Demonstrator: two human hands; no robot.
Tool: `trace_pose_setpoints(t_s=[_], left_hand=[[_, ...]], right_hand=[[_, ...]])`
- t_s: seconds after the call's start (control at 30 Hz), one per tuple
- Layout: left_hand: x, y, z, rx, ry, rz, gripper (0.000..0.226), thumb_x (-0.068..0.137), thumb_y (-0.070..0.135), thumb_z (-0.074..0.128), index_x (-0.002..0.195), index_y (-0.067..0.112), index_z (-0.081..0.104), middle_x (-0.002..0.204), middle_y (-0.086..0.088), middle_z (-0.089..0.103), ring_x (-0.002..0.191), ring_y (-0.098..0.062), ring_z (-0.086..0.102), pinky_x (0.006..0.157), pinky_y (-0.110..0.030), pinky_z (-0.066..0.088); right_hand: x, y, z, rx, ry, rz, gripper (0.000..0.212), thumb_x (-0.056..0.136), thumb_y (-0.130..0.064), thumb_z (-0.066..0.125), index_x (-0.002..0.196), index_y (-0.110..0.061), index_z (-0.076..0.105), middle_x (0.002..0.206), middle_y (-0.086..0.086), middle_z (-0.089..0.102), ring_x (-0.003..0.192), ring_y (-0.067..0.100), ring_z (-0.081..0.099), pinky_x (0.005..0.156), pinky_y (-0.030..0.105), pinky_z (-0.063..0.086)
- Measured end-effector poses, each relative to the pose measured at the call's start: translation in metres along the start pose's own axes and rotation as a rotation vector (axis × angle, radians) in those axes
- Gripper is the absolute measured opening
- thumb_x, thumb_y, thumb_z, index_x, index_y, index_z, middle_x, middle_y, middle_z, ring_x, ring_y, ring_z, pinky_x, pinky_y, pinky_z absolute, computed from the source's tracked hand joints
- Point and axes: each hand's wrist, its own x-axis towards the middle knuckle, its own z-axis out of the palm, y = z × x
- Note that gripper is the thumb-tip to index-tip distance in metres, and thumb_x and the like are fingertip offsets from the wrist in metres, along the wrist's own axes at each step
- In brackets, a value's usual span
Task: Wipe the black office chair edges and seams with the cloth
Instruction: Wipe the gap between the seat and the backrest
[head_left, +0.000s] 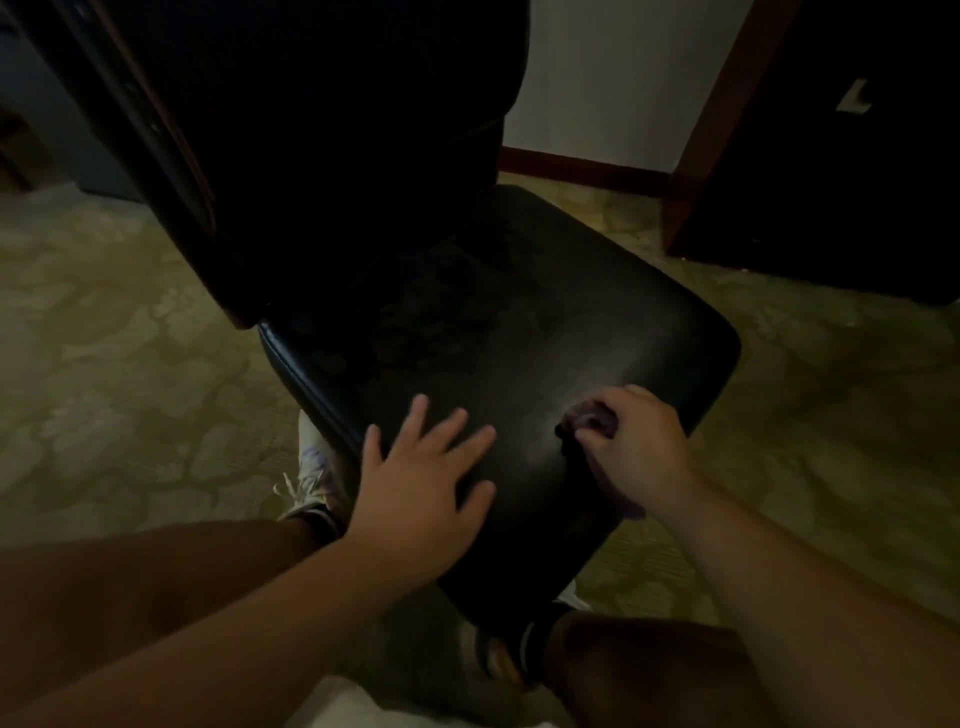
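Note:
The black office chair (519, 322) fills the middle of the dim view, its seat facing me and its tall backrest rising at the top left. My left hand (421, 483) rests flat on the near left part of the seat with its fingers spread. My right hand (636, 449) grips a small bunched dark cloth (589, 418) and presses it on the seat near the right front edge. Most of the cloth is hidden under my fingers.
Patterned greenish carpet (130, 364) surrounds the chair. A dark cabinet with a wooden frame (831, 182) stands at the right, and a white wall with a wooden skirting (582, 166) lies behind. My knees and a white shoe (311, 483) are close under the seat's front.

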Motion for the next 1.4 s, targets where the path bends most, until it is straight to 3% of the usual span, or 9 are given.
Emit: trace_pose_setpoints(t_s=[0.07, 0.17, 0.3, 0.6, 0.73, 0.83, 0.9, 1.07, 1.4], left_hand=[[0.002, 0.002, -0.001, 0.094, -0.121, 0.011, 0.053, 0.101, 0.061, 0.029, 0.152, 0.052, 0.023, 0.165, 0.021, 0.008, 0.153, -0.02, -0.019, 0.12, -0.063, -0.009], [0.001, -0.006, -0.005, 0.145, -0.144, -0.055, 0.047, 0.101, 0.06, 0.026, 0.148, 0.055, 0.032, 0.164, 0.025, 0.011, 0.154, -0.021, -0.013, 0.119, -0.066, -0.004], [-0.002, -0.016, -0.013, 0.327, -0.185, -0.075, 0.051, 0.1, 0.063, 0.022, 0.15, 0.055, 0.026, 0.164, 0.027, 0.005, 0.153, -0.026, -0.017, 0.118, -0.068, -0.005], [0.011, -0.044, -0.042, 0.327, -0.233, -0.154, 0.045, 0.099, 0.063, 0.023, 0.141, 0.06, 0.039, 0.16, 0.033, 0.009, 0.155, -0.026, -0.009, 0.12, -0.064, 0.002], [0.016, -0.063, -0.049, 0.291, -0.218, -0.214, 0.042, 0.097, 0.064, 0.027, 0.135, 0.061, 0.046, 0.16, 0.032, 0.011, 0.155, -0.028, -0.005, 0.12, -0.065, 0.004], [0.02, -0.075, -0.054, 0.296, -0.199, -0.261, 0.041, 0.098, 0.064, 0.028, 0.134, 0.062, 0.047, 0.161, 0.03, 0.011, 0.155, -0.029, 0.001, 0.119, -0.065, 0.009], [0.023, -0.081, -0.058, 0.317, -0.194, -0.291, 0.042, 0.097, 0.065, 0.027, 0.135, 0.061, 0.046, 0.163, 0.027, 0.01, 0.154, -0.031, 0.003, 0.118, -0.065, 0.011], [0.031, -0.087, -0.064, 0.348, -0.154, -0.344, 0.048, 0.096, 0.065, 0.029, 0.141, 0.055, 0.044, 0.166, 0.017, 0.012, 0.153, -0.037, 0.003, 0.117, -0.067, 0.011], [0.042, -0.055, -0.053, 0.335, -0.128, -0.179, 0.059, 0.097, 0.062, 0.035, 0.153, 0.045, 0.03, 0.167, 0.009, 0.013, 0.154, -0.035, 0.004, 0.12, -0.064, 0.008]], right_hand=[[0.004, -0.003, 0.003, 0.011, -0.01, 0.0, 0.024, 0.086, -0.018, 0.075, 0.107, -0.025, 0.067, 0.101, -0.013, 0.05, 0.087, 0.0, 0.05, 0.072, 0.008, 0.033], [0.01, -0.001, 0.001, 0.045, 0.02, 0.024, 0.017, 0.088, -0.015, 0.072, 0.102, -0.025, 0.068, 0.1, -0.011, 0.053, 0.089, 0.003, 0.052, 0.077, 0.015, 0.036], [0.014, 0.012, -0.007, 0.061, 0.042, 0.093, 0.017, 0.088, -0.014, 0.071, 0.1, -0.026, 0.071, 0.101, -0.011, 0.054, 0.091, 0.004, 0.052, 0.08, 0.017, 0.035], [0.012, 0.033, -0.015, 0.103, 0.056, 0.145, 0.02, 0.087, -0.017, 0.074, 0.106, -0.024, 0.074, 0.108, -0.007, 0.061, 0.094, 0.005, 0.054, 0.084, 0.018, 0.037], [0.016, 0.03, -0.015, 0.088, 0.108, 0.132, 0.02, 0.085, -0.016, 0.076, 0.103, -0.023, 0.075, 0.114, -0.005, 0.057, 0.105, 0.013, 0.058, 0.088, 0.015, 0.036], [0.018, 0.025, -0.016, 0.084, 0.121, 0.14, 0.022, 0.084, -0.015, 0.076, 0.104, -0.023, 0.076, 0.152, 0.002, 0.041, 0.134, 0.019, 0.046, 0.104, 0.017, 0.031], [0.018, 0.021, -0.019, 0.095, 0.093, 0.151, 0.021, 0.086, -0.016, 0.075, 0.105, -0.025, 0.075, 0.164, -0.001, 0.021, 0.142, 0.018, 0.037, 0.101, 0.014, 0.028], [0.015, 0.014, -0.026, 0.072, 0.078, 0.172, 0.019, 0.09, -0.021, 0.071, 0.107, -0.03, 0.072, 0.167, -0.009, 0.0, 0.137, 0.014, 0.04, 0.087, 0.014, 0.031], [0.021, 0.017, -0.022, 0.117, 0.079, 0.174, 0.019, 0.089, -0.018, 0.072, 0.106, -0.029, 0.073, 0.167, -0.003, 0.008, 0.148, 0.019, 0.027, 0.1, 0.014, 0.022]])
